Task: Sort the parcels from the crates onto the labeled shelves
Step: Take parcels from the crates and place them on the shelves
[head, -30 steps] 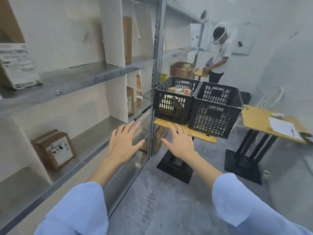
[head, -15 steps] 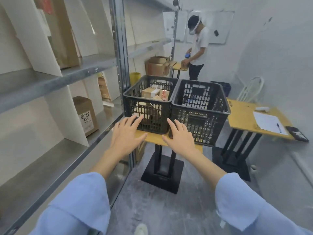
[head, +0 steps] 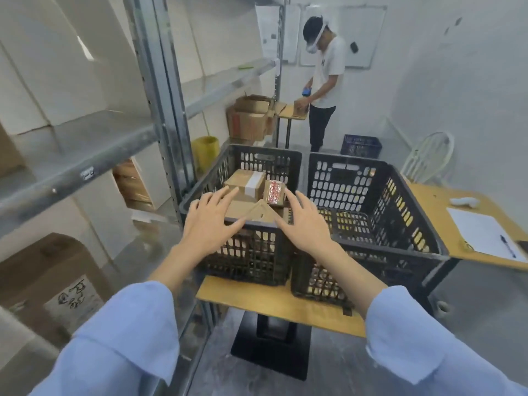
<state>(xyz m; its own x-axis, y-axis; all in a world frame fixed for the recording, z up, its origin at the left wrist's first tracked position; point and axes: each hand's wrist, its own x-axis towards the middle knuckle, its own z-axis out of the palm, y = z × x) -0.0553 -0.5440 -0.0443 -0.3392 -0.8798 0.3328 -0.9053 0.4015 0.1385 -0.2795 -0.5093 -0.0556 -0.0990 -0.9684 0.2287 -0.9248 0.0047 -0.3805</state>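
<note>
Both hands, the left hand (head: 210, 224) and right hand (head: 307, 224), hovered spread and empty over the left crate's (head: 248, 252) near rim, seemingly to lift a parcel (head: 247, 181) inside.

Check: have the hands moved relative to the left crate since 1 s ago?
Yes. Both the left hand and right hand advanced toward the left crate and now hover open over its near rim, above the parcels.

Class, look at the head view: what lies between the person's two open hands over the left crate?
In the head view, a tilted cardboard parcel in the left crate shows between the left hand and the right hand; neither hand grips it.
</note>
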